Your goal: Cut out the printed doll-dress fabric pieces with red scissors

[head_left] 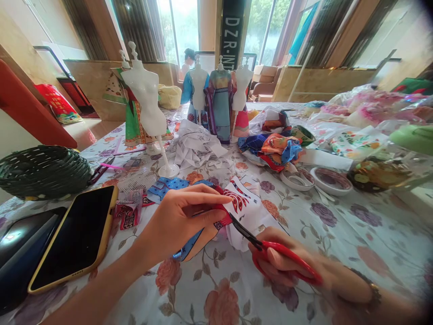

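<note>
1. The table (338, 234) wears a flowered cloth.
2. A white mannequin (146, 97) stands at the far left, well beyond the hands.
3. A yellow-cased phone (76, 237) lies left of the left hand (176, 221).
4. That hand's fingers pinch a printed paper sheet (248, 210), held just above the table's middle.
5. The right hand (284, 262) has its fingers closed through red scissors (270, 250), blades touching the sheet.

On the counter (338, 234), the yellow-cased phone (76, 237) lies at nine o'clock of the red-handled scissors (270, 253); the dark woven basket (42, 171) sits behind it, at twelve.
</note>
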Available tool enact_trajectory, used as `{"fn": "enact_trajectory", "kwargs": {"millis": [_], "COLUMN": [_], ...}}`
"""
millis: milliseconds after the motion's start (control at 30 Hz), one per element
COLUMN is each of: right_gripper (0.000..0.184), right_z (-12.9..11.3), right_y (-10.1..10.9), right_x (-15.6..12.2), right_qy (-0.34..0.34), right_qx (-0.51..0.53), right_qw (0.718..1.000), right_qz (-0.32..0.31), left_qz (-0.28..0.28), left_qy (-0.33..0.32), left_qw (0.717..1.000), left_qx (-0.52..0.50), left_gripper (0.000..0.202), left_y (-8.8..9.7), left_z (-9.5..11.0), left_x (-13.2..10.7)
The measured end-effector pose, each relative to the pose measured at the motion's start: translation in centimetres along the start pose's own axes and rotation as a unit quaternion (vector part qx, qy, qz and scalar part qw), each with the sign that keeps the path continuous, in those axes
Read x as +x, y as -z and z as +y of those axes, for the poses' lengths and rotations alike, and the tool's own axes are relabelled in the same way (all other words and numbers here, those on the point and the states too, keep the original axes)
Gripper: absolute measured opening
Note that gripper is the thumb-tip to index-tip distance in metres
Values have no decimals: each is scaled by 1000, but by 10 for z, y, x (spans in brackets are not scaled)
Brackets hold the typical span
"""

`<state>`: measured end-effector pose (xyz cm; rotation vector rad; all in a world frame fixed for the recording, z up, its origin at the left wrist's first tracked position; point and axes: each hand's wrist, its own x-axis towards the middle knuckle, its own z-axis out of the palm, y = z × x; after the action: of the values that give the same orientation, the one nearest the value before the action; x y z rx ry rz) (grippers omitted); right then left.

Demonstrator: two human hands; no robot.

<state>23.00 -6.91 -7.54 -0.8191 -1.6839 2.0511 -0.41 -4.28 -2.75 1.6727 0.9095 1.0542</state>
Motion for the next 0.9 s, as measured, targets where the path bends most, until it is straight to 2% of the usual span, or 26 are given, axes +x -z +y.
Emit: {"fn": "enact_trajectory", "kwargs": {"millis": [200, 400, 567, 733, 900], "right_gripper": [49, 44, 53, 61, 59], "right_z": [5, 11, 16, 4, -10], "right_y": [3, 5, 8, 5, 1], "right_x": [1, 0, 1, 0, -1], "right_qy": [5, 8, -10, -42, -58], "right_qx": [26, 26, 24, 14, -4], "right_qw": [1000, 1000, 999, 999, 998], "right_qz": [-9, 0, -19, -31, -28], "left_qz": [5, 1, -12, -6, -11], "left_qy": [-16, 9, 18, 12, 13], "left_qw": [1000, 1000, 1000, 1000, 1000], "left_qx": [14, 9, -3, 12, 1], "left_gripper": [26, 21, 21, 20, 23], "left_y": [0, 0, -1, 0, 0], "left_z": [0, 4, 9, 6, 2], "left_x": [1, 0, 0, 0, -2]}}
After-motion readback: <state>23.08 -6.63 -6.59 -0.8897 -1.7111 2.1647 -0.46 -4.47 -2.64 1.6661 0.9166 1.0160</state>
